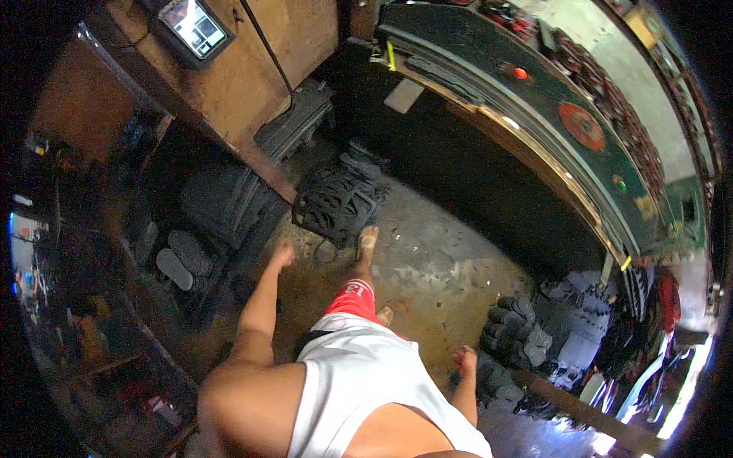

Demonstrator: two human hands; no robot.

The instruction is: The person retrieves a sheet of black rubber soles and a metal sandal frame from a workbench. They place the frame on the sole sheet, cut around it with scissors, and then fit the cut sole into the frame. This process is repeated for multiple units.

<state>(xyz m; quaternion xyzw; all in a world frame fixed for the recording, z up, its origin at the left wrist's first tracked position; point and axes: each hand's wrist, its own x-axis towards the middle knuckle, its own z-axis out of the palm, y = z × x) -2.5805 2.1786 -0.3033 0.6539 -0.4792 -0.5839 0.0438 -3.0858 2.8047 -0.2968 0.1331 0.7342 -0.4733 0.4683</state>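
Note:
My left hand [282,254] hangs beside my body with its fingers curled in, and nothing shows in it. The closest thing to it is a heap of black sheets with cut-out holes [336,206] on the floor, just ahead. My right hand [464,357] is loosely closed at my other side, also with nothing visible in it. Near it on the right lie piles of dark grey sole-shaped pieces [519,324]. Neither hand touches anything that I can make out.
A long dark green machine [473,46] with a red button [520,73] spans the far right. Grey soles [177,267] lie in a dark rack at left. A lit screen [197,29] is at upper left. Between them runs the stained floor [435,267].

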